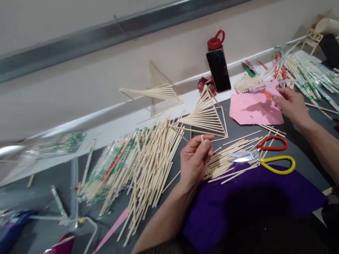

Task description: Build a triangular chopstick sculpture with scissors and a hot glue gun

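My left hand (194, 158) is closed in a pinch on a wooden chopstick (202, 138), its end showing above the thumb. Just beyond it stands a twisted fan-shaped frame of chopsticks (203, 118). To the right, my right hand (292, 106) grips a clear hot glue gun (261, 88) with an orange trigger, its nozzle pointing left over a pink sheet (251, 111). Scissors (255, 155) with one red and one yellow handle lie between my hands, partly over a pile of loose chopsticks (225, 158).
A bigger heap of bare chopsticks (153, 162) lies left of my left hand, beside wrapped chopsticks (111, 165). More wrapped ones (312, 74) lie at the far right. Against the wall stand a red-capped bottle (215, 42) and a phone (219, 70). Purple cloth (201, 218) is in front.
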